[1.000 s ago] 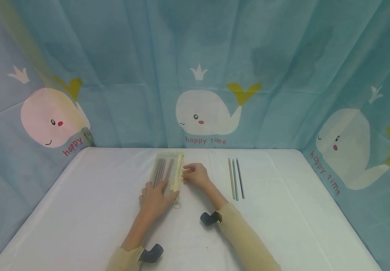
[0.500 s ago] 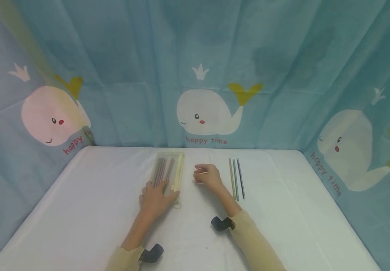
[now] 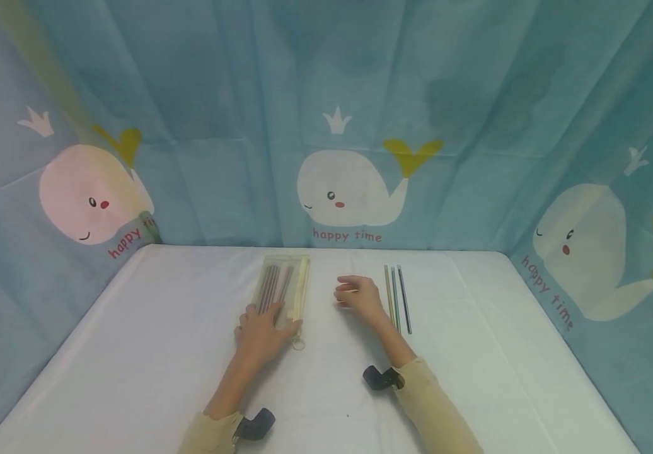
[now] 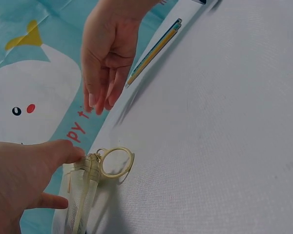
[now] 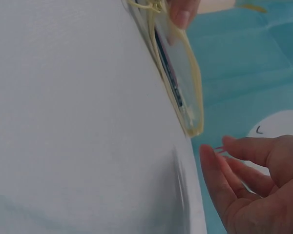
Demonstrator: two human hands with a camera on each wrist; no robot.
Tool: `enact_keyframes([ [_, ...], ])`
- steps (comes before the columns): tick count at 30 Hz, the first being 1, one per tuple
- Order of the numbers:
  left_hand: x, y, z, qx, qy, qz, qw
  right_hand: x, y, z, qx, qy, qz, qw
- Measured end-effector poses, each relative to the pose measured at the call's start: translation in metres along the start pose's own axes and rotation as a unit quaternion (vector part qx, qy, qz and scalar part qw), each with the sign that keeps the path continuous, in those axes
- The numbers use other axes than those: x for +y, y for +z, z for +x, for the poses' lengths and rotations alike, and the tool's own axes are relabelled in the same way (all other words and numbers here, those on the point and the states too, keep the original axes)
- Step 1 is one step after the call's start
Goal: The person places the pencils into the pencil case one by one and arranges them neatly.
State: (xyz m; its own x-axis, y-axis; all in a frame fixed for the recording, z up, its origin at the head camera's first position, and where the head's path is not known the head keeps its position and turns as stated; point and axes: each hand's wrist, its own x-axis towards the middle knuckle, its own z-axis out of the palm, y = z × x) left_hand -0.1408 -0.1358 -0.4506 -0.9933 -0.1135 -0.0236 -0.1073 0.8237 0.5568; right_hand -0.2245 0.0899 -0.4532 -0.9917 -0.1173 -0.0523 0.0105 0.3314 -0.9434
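Recent change: withdrawal of the right hand (image 3: 359, 296) from the zip edge of the translucent pouch (image 3: 291, 293) to a place just beside three slim, pencil-like rods (image 3: 396, 295). Now free of the pouch, with it at 9 o'clock and the rods at 3 o'clock. In the right hand, a narrow gap between thumb and fingertips, nothing visibly held. In the left hand (image 3: 261, 337), a wide spread of fingers over the near end of the pouch, as before. Flat on the white table (image 3: 326, 403), at 1 o'clock from the left hand: the pouch, with dark rods visible inside and a ring (image 4: 102, 164) at its 5 o'clock corner. By judgement: a pause at the zip edge, with steadying left to one hand alone. Impossible to tell: full closure of the zip.
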Motion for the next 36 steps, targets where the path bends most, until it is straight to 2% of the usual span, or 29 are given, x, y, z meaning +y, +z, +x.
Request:
enact_keyframes([
  [7, 0.002, -0.002, -0.001, 0.004, 0.008, -0.004, 1.0, 0.0, -0.009, -0.003, 0.01, 0.005, 0.009, 1.0],
  [24, 0.002, -0.002, -0.002, 0.001, 0.006, -0.005, 1.0, 0.008, -0.027, 0.0, 0.039, 0.005, 0.001, 0.999],
  [29, 0.003, -0.002, -0.003, 0.002, 0.007, -0.007, 1.0, 0.009, -0.037, 0.0, 0.057, 0.022, 0.002, 0.998],
  [36, 0.002, -0.002, -0.002, 0.001, 0.008, 0.0, 1.0, 0.011, -0.053, 0.001, 0.095, 0.018, -0.014, 0.995],
])
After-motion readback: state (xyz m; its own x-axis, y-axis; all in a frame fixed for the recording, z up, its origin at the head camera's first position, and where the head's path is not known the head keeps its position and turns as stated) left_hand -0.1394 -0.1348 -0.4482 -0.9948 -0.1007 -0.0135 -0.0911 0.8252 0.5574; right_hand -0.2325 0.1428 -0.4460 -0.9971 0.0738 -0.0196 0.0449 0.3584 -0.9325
